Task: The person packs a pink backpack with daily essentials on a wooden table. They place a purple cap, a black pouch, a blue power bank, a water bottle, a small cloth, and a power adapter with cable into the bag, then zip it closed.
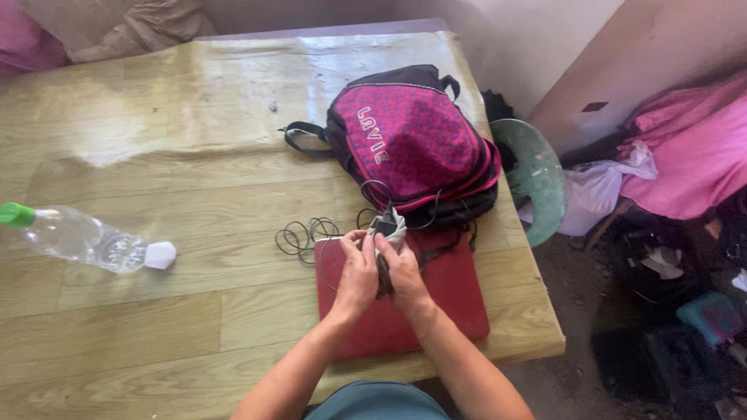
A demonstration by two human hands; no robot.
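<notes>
Wooden table: small grey pouch pinched between left hand and right hand over red laptop; black cable loose, not yet stowed; backpack beside.

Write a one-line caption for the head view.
Both hands, left and right, grip a small pouch over a red laptop, beside a pink backpack.

Both hands met over a red case on the table. The left hand and right hand gripped a grey pouch with a dark thing inside. A backpack lay at twelve o'clock, cables at ten, a bottle at nine.
</notes>
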